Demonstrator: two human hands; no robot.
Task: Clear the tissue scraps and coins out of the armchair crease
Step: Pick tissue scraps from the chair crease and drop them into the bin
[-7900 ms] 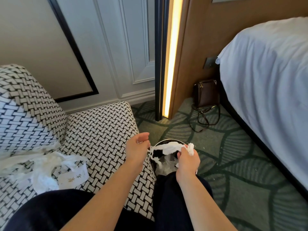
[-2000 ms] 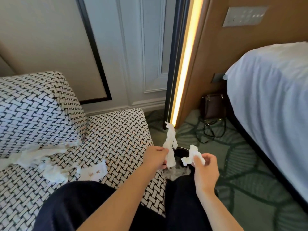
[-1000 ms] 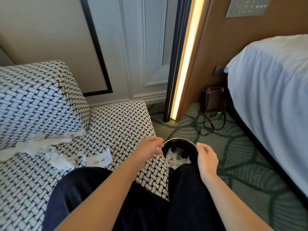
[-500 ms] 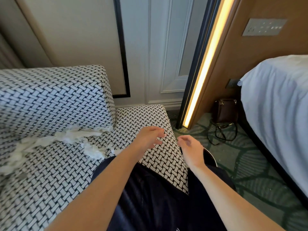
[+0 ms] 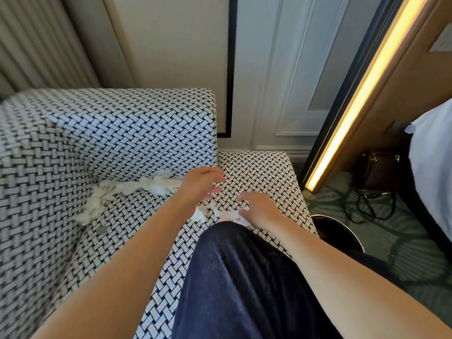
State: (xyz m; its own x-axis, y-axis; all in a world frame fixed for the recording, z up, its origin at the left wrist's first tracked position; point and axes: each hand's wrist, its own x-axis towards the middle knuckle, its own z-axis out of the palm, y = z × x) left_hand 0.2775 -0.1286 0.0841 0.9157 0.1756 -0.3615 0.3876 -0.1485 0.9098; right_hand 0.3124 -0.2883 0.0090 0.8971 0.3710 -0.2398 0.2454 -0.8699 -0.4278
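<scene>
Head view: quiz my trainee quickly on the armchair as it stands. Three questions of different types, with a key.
1. True or false: the left hand is gripping a tissue scrap.
2. Where does the long tissue strip lie?
A) in the bin
B) along the armchair crease, where the backrest meets the seat
C) on the carpet
3. Fill in: a small round grey ____ lies on the seat, just below the strip's left end.

Key
1. False: its fingers are spread and hold nothing.
2. B
3. coin
</scene>
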